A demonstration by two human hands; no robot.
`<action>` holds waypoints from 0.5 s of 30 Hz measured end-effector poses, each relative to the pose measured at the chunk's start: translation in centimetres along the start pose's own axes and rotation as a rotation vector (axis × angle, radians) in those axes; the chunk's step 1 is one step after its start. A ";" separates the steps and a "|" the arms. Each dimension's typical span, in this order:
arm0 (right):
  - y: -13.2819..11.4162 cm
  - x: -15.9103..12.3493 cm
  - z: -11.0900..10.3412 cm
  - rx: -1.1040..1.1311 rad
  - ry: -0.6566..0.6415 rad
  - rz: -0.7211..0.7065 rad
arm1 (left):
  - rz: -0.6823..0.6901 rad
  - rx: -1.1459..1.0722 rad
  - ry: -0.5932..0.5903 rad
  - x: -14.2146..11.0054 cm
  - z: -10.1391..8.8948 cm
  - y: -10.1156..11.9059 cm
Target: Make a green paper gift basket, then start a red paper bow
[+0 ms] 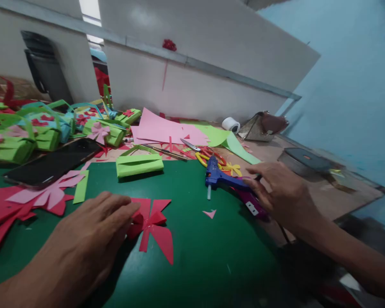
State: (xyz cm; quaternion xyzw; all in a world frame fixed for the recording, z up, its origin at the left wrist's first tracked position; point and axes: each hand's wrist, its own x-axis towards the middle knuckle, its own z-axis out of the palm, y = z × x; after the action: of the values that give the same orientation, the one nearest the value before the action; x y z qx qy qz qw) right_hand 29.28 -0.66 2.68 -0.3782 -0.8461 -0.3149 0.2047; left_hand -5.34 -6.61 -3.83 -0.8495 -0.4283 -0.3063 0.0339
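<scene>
My left hand (86,235) rests on the green mat with its fingers pressed together on the left side of a red paper bow (158,235). Part of that bow is hidden under the fingertips. Off to the right, my right hand (282,192) grips the back of a blue hot glue gun (214,173), from which a clear stick points downward. A purple tool (250,203) with a white label lies beneath the glue gun's handle. Behind the bow sits a small lime-green paper bag (139,166). A pink paper scrap (209,213) lies between my hands.
Several finished paper bags (13,139) crowd the left, near a black phone (54,162) and red and pink cutouts (45,192). Scissors (208,156), pink sheets (170,130), a white roll (231,124) and a lidded container (303,160) stand farther back against the partition.
</scene>
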 end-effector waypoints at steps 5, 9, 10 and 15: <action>2.3 -3.3 -0.8 -0.204 -0.064 0.101 | -0.167 -0.058 0.021 0.1 -0.6 -0.7; 1.7 -4.1 -1.6 -0.131 0.067 0.079 | -0.165 -0.084 0.022 0.4 -0.6 -1.0; 1.4 -4.0 -1.6 -0.092 0.031 0.035 | -0.150 -0.082 0.022 0.5 -0.6 -1.0; -0.3 -2.1 0.5 -0.150 -0.190 -0.143 | -0.086 -0.056 0.078 1.2 -1.1 -0.8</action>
State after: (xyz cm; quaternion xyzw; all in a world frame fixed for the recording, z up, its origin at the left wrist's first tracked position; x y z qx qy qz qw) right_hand 30.32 -1.56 0.99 -0.3595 -0.8605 -0.3538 0.0719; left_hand -5.91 -5.62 -2.46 -0.8182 -0.4541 -0.3523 0.0134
